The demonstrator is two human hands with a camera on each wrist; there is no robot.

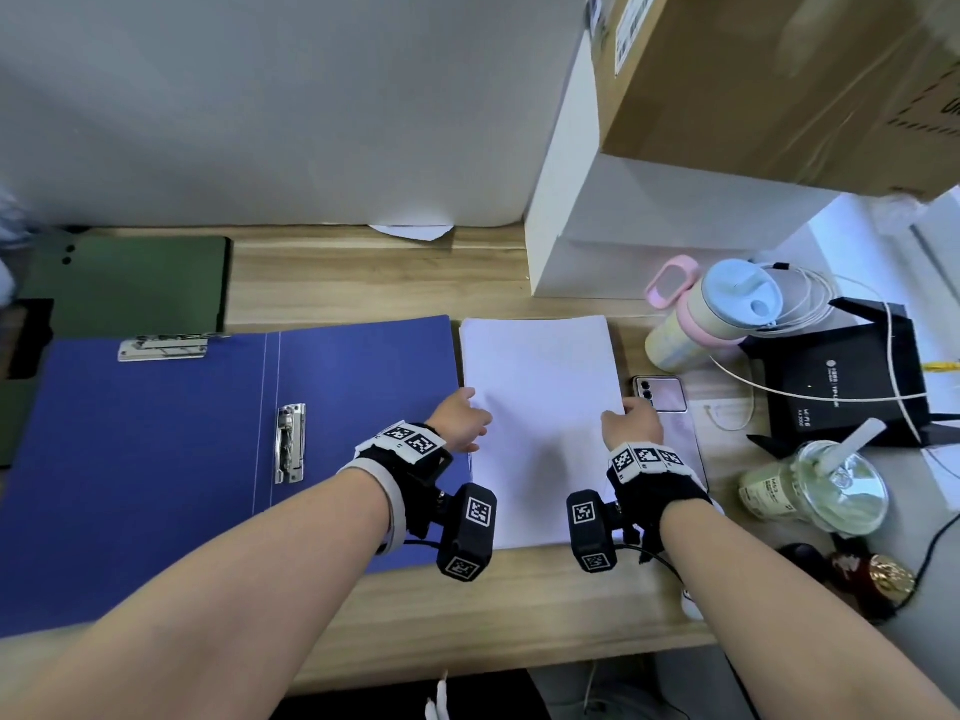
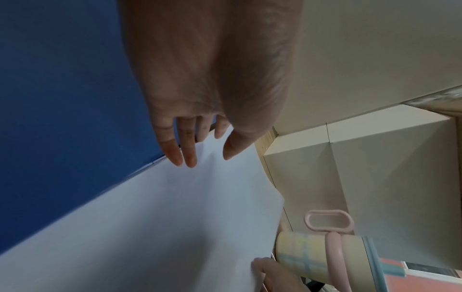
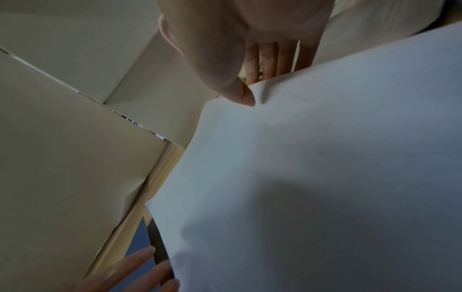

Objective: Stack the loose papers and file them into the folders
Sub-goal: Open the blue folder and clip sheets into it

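- Stack of white paper sheets (image 1: 540,407): flat on wooden desk (image 1: 467,589), just right of open blue folder (image 1: 156,459).
- Left hand (image 1: 462,420): fingers straight, touching stack's left edge.
- Right hand (image 1: 634,420): thumb and fingers pinching right edge.
- Advice: square the edges evenly before lifting.

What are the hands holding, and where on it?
The stack of white papers. The right hand pinches its right edge, thumb on top; the left hand touches its left edge with straight fingers.
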